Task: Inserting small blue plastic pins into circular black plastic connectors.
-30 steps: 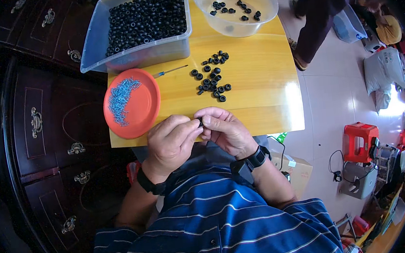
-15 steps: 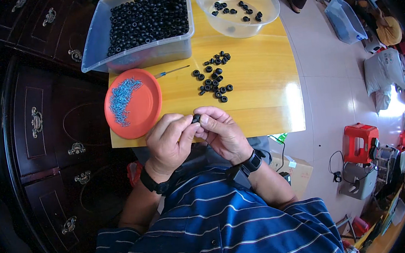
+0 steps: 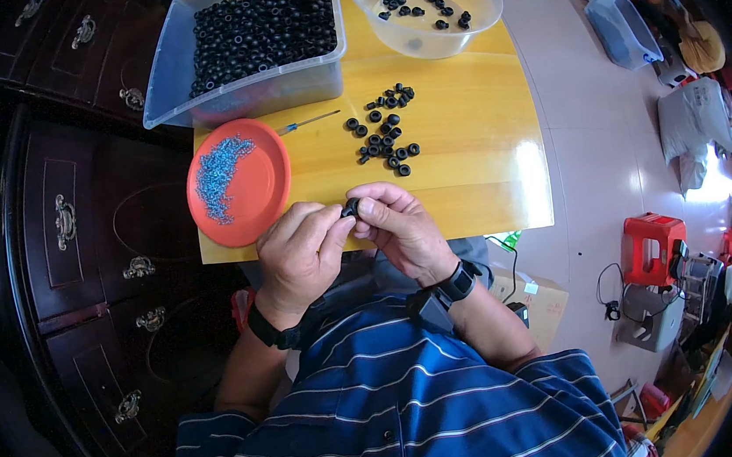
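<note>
Near the table's front edge, a small black ring-like part (image 3: pixel 350 207) sits between my fingertips. My left hand (image 3: pixel 300 254) pinches it from the left side, and my right hand (image 3: pixel 401 229) grips it with thumb and forefinger. My fingers cover much of its shape. Just beyond my hands lies a loose group of similar black parts (image 3: pixel 387 140), some showing a hole through the middle. To the left is a red plate (image 3: pixel 272 189) with a heap of small bluish metal pieces (image 3: pixel 218 179). A thin screwdriver-like tool (image 3: pixel 307 122) lies behind the plate.
A large translucent bin (image 3: pixel 282 85) full of black parts stands at the back left. A clear round bowl (image 3: pixel 363 19) holding several black parts is at the back right. Dark wooden drawers (image 3: pixel 74 221) flank the table's left side. A red stool (image 3: pixel 652 241) stands on the floor at right.
My hands stay together at the table's edge, with slight finger shifts. More of the black part now shows between my fingertips. The whole view has shifted a little.
</note>
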Motion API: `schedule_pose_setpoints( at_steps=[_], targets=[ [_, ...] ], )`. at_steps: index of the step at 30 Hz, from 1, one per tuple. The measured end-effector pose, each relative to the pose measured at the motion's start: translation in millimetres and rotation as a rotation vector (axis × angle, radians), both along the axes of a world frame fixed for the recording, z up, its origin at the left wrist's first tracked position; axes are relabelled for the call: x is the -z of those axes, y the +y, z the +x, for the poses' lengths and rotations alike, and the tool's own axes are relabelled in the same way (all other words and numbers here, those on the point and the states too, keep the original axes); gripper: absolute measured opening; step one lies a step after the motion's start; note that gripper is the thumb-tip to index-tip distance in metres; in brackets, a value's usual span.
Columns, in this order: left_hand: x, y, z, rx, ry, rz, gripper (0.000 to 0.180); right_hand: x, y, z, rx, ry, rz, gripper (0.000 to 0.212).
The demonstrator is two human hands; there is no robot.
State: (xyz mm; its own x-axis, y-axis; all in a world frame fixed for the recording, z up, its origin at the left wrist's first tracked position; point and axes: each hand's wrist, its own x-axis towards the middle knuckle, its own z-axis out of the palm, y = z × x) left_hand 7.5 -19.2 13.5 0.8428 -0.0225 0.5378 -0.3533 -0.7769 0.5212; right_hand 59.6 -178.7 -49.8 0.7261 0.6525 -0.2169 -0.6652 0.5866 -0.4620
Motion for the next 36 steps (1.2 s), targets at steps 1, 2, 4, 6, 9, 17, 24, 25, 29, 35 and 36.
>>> schedule_pose_setpoints(
  at_steps=[1, 2, 4, 6, 9, 17, 24, 25, 29, 35, 36],
  targets=[
    [-1, 0, 0, 0.002, 0.009, 0.004, 0.018, 0, 0, 0, -0.004, -0.004, -0.008, 0.022],
    [-1, 0, 0, 0.003, 0.017, 0.007, 0.017, 0, -1, 0, -0.003, -0.003, -0.008, 0.022],
    [-2, 1, 0, 0.01, 0.023, 0.009, 0.016, 0, -1, 0, -0.009, -0.02, -0.029, 0.021],
    [-2, 2, 0, 0.017, 0.029, 0.012, 0.016, -1, -1, 0, -0.007, -0.026, -0.042, 0.021],
    [-2, 4, -1, 0.039, 0.043, 0.014, 0.017, -1, -2, 0, -0.012, -0.038, -0.066, 0.02],
    [-4, 7, -3, 0.089, 0.265, -0.389, 0.021, -5, -9, 6, -0.09, -0.146, -0.078, 0.019],
    [-2, 4, -5, 0.097, 0.138, -0.324, 0.016, -6, -6, 3, -0.108, -0.092, -0.013, 0.021],
    [-2, 4, -5, 0.097, 0.137, -0.324, 0.016, -7, -5, 2, -0.09, -0.077, -0.018, 0.021],
    [1, 5, -5, 0.09, 0.138, -0.323, 0.016, -8, -5, 4, -0.079, -0.077, -0.019, 0.02],
    [6, 9, -8, 0.157, 0.323, -0.578, 0.025, -5, -8, 7, -0.087, -0.147, -0.036, 0.018],
    [8, 9, -9, 0.172, 0.406, -0.762, 0.029, -6, -8, 8, -0.106, -0.169, -0.041, 0.018]
  ],
)
